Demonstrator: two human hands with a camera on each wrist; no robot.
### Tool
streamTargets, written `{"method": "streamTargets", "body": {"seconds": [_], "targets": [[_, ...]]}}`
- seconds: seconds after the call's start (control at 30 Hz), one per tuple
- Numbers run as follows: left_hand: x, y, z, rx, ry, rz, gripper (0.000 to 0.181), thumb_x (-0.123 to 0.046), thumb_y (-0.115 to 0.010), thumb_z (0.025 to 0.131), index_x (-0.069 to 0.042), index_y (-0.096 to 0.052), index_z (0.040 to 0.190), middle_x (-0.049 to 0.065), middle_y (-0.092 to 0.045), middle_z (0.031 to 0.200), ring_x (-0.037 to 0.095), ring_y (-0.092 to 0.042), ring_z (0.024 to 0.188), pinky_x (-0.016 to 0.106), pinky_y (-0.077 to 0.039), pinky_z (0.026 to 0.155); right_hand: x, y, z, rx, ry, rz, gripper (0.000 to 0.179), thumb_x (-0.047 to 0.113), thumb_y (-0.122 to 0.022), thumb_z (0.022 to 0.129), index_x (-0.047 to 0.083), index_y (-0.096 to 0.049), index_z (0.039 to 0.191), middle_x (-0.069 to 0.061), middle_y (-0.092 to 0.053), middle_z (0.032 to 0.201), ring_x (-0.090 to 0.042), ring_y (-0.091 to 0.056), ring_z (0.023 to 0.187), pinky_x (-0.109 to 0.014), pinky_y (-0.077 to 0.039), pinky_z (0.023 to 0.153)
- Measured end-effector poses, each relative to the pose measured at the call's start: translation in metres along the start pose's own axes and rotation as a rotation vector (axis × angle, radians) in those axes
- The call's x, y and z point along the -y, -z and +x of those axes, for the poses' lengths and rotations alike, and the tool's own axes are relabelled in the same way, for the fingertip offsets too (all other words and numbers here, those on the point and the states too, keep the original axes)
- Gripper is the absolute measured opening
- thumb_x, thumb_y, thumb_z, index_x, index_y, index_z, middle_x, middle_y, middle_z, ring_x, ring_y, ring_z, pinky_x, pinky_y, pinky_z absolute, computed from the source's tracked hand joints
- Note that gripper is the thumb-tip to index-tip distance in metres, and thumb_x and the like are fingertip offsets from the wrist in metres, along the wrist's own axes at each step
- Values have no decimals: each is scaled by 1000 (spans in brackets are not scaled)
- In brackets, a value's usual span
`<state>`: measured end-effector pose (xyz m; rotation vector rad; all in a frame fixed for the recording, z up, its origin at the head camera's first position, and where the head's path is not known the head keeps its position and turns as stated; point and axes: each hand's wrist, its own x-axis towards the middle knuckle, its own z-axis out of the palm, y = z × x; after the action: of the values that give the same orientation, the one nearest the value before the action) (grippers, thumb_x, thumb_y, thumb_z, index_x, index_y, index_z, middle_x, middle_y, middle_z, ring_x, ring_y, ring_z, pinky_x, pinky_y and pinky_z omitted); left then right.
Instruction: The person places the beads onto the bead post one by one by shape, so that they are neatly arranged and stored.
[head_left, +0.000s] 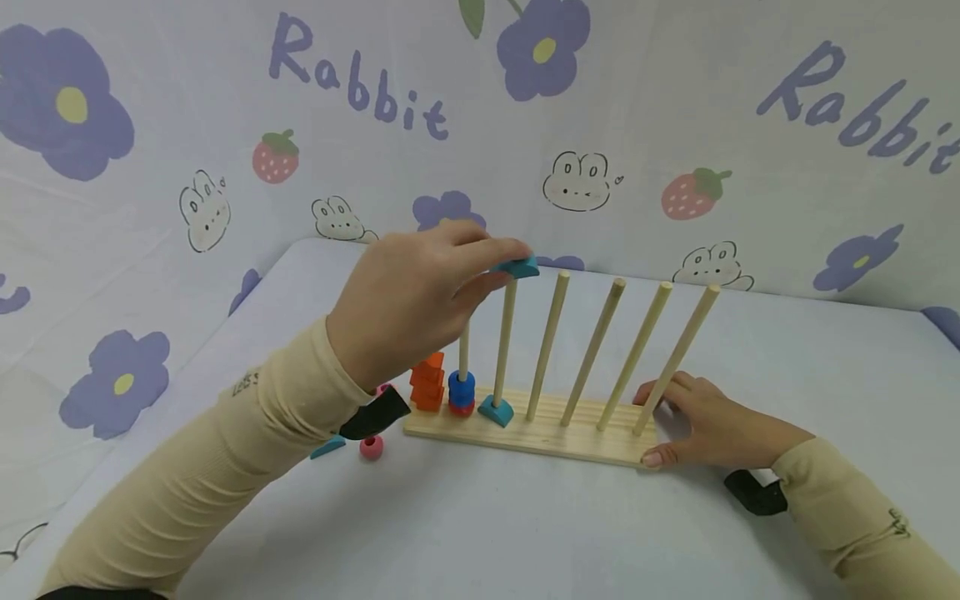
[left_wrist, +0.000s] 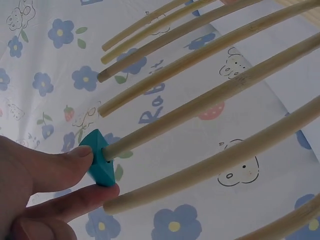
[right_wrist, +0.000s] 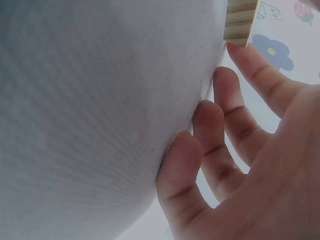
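Note:
Between thumb and finger, my left hand (head_left: 420,292) pinches a teal wedge-shaped bead (left_wrist: 101,159) at the top of a wooden peg (head_left: 506,342). The peg's tip meets the bead's hole in the left wrist view. A matching teal bead (head_left: 496,411) sits at the foot of that peg. My right hand (head_left: 720,425) grips the right end of the wooden peg base (head_left: 525,442), thumb at the front corner and fingers behind. In the right wrist view, the index fingertip touches the base's corner, while the other fingertips (right_wrist: 207,117) rest on the white cloth.
Left of that peg, stacked orange beads (head_left: 427,383) and blue beads (head_left: 461,388) over a red one sit on the base. Several bare pegs (head_left: 592,358) rise to the right. A loose pink bead (head_left: 371,447) and teal bead (head_left: 327,447) lie on the cloth near my left forearm.

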<state>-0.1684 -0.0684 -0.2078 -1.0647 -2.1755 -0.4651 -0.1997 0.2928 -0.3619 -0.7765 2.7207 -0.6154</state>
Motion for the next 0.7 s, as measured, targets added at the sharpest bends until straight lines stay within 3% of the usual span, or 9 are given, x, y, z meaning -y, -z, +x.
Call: {"method": "streamTargets", "body": {"seconds": [0.2,0.33,0.47,0.6,0.7], "targets": [[3,-7,-5,104,-21,24,28,-9,-71,86,-14,-69,113,3,-70,86,13,-60,58,20,-43,48,0,1,0,2,-2,14,68,58,-75,70,25,-51,124,-11,-44,131,-37,-36,122,-59,-35,94],[3,-18,-13,165,-94,106,28,-9,-70,86,-17,-69,113,2,-69,86,10,-48,46,20,-37,42,0,1,0,7,-7,21,68,58,-75,71,25,-51,125,-13,-43,132,-39,-35,124,-62,-34,94],[6,-39,-30,236,-145,145,23,-10,-69,87,-18,-70,108,1,-67,81,8,-34,39,19,-28,38,0,2,-1,10,-11,27,67,57,-75,72,25,-50,125,-13,-42,133,-42,-33,125,-64,-33,95],[9,-59,-48,366,-150,133,21,-8,-72,83,-19,-70,101,0,-65,76,8,-39,42,18,-32,41,1,1,0,6,4,27,66,56,-75,72,24,-51,124,-13,-43,131,-41,-35,124,-62,-34,95],[10,-70,-56,421,-154,131,17,-8,-73,81,-20,-70,94,-2,-64,73,9,-45,45,20,-36,43,1,1,0,1,11,27,65,55,-76,73,24,-51,123,-13,-43,131,-41,-35,124,-62,-34,95]]}}
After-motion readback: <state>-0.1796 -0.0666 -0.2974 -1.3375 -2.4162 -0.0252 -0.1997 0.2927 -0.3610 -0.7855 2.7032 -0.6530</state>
